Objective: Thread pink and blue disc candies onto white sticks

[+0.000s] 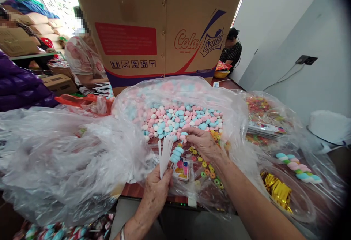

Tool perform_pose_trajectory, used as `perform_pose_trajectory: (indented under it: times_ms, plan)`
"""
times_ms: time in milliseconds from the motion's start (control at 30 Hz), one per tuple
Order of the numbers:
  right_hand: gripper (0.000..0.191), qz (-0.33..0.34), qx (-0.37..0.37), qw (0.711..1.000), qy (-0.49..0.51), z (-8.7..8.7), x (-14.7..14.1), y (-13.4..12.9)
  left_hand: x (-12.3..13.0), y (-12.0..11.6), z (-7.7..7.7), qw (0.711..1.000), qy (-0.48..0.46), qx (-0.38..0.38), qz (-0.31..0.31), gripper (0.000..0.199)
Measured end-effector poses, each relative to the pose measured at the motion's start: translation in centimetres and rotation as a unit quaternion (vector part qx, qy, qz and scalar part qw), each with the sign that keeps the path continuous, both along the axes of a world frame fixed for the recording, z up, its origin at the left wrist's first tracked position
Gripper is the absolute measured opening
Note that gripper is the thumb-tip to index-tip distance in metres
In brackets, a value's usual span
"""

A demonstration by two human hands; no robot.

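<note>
My left hand (157, 187) is closed round a bundle of white sticks (165, 156). One stick, leaning to the right, carries blue marshmallows (177, 153) with a small orange ring above them. At that stick's upper end, my right hand (204, 142) pinches a pink and blue marshmallow (184, 136). Behind my hands, pink, blue and white marshmallows (175, 117) spill from a clear plastic bag (189, 86). Small yellow, orange and green candy rings (210, 168) lie on the table below my right hand, beside a colourful printed packet (181, 169).
A large carton (131, 9) stands behind the marshmallows. Crumpled plastic (63, 152) covers the left side. To the right are finished marshmallow sticks (298, 168), gold ties (276, 191) in a clear bowl and a bag of gummy candy (260, 110). Other people sit beyond the carton.
</note>
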State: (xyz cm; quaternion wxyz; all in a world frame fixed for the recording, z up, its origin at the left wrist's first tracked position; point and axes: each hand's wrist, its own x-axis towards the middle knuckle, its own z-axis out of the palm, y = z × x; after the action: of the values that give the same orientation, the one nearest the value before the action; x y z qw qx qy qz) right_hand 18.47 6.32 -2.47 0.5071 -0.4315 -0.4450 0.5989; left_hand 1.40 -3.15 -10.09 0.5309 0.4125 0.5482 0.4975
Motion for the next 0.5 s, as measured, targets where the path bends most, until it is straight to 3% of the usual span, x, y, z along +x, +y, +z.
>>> perform_pose_trajectory:
  times_ms: [167, 400, 500]
  plan:
    - [0.032, -0.005, 0.068, 0.985, -0.157, -0.6, 0.5, -0.2, 0.1, 0.0, -0.1, 1.0, 0.003, -0.002, 0.005, 0.031]
    - [0.029, -0.003, 0.253, 0.922, -0.292, -1.5, 0.2, -1.0, 0.2, 0.0, 0.0, 1.0, 0.007, -0.007, 0.013, 0.028]
    - [0.031, -0.011, 0.36, 0.877, -0.318, -2.3, -0.2, -1.3, 0.1, -0.1, -0.1, 1.0, 0.001, -0.008, 0.008, 0.026]
